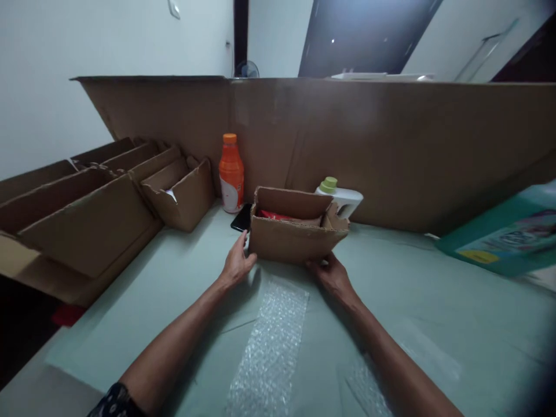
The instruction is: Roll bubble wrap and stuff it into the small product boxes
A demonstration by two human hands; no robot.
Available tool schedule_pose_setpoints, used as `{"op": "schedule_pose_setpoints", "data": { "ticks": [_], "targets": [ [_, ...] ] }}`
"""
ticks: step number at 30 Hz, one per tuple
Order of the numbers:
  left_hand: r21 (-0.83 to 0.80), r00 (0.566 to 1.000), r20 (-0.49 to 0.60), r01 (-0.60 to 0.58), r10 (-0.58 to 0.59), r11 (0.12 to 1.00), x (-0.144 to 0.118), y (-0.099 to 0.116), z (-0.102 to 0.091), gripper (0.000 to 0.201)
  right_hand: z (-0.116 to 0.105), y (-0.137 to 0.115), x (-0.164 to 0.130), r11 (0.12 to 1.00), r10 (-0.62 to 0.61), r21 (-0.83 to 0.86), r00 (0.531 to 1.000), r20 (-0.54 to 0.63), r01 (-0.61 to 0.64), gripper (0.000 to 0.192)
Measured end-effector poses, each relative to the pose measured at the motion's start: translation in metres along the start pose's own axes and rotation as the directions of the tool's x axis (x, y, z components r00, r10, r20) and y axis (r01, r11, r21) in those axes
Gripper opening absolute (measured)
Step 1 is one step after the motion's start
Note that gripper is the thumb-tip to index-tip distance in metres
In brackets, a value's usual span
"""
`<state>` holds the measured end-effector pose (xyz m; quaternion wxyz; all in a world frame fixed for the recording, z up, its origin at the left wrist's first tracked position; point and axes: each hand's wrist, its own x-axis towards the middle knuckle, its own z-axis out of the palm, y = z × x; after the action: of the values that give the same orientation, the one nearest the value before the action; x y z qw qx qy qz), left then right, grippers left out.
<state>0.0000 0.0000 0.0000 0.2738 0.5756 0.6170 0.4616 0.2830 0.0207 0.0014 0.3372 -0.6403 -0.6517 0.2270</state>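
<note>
A small open cardboard box (292, 237) stands on the pale green table (434, 301) in the middle of the view, with something red (278, 216) inside it. My left hand (237, 262) presses against the box's near left corner, fingers curled round it. My right hand (332, 273) grips the box's lower front edge at the right. A strip of bubble wrap (271, 347) lies flat on the table between my forearms, just in front of the box.
An orange drink bottle (231, 174) and a black phone (241, 219) stand behind the box at left; a white bottle with a green cap (341, 196) is behind it at right. Empty cardboard boxes (104, 202) crowd the left. A tall cardboard wall (391, 145) closes the back. A teal packet (504, 237) lies right.
</note>
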Motion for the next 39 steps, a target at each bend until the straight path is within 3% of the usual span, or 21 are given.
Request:
{"op": "schedule_pose_setpoints", "data": {
  "ticks": [5,13,18,21,25,29,32,39],
  "targets": [
    [0.283,0.994,-0.102,0.078,-0.051,0.956,0.046,-0.01,-0.018,0.068,0.005,0.008,-0.012,0.995,-0.09,-0.038,0.995,-0.038,0.088,0.055],
    [0.538,0.996,-0.057,0.089,-0.069,0.838,0.089,-0.014,0.009,0.069,0.012,0.014,-0.013,0.979,-0.144,-0.152,0.988,-0.049,0.135,0.042],
    [0.624,0.996,-0.024,0.079,-0.082,0.777,0.1,-0.009,0.008,0.075,0.011,0.021,-0.012,0.969,-0.166,-0.193,0.985,-0.046,0.154,0.04],
    [0.666,0.994,0.018,0.065,-0.104,0.743,0.093,-0.008,-0.008,0.083,0.011,0.022,-0.012,0.965,-0.171,-0.212,0.984,-0.054,0.156,0.041],
    [0.715,0.993,0.053,0.039,-0.109,0.698,0.056,-0.019,-0.048,0.089,0.011,0.021,-0.012,0.961,-0.17,-0.227,0.984,-0.05,0.155,0.044],
    [0.752,0.99,0.0,0.092,-0.14,0.653,0.024,-0.032,-0.079,0.085,0.01,0.018,-0.013,0.965,-0.165,-0.215,0.985,-0.048,0.152,0.042],
    [0.762,0.987,-0.079,0.151,-0.14,0.63,0.024,-0.033,-0.077,0.081,0.01,0.015,-0.014,0.963,-0.177,-0.213,0.983,-0.051,0.162,0.04],
    [0.763,0.98,-0.149,0.198,-0.131,0.616,0.046,-0.019,-0.046,0.079,0.01,0.016,-0.016,0.968,-0.171,-0.196,0.984,-0.052,0.158,0.043]
  ]
}}
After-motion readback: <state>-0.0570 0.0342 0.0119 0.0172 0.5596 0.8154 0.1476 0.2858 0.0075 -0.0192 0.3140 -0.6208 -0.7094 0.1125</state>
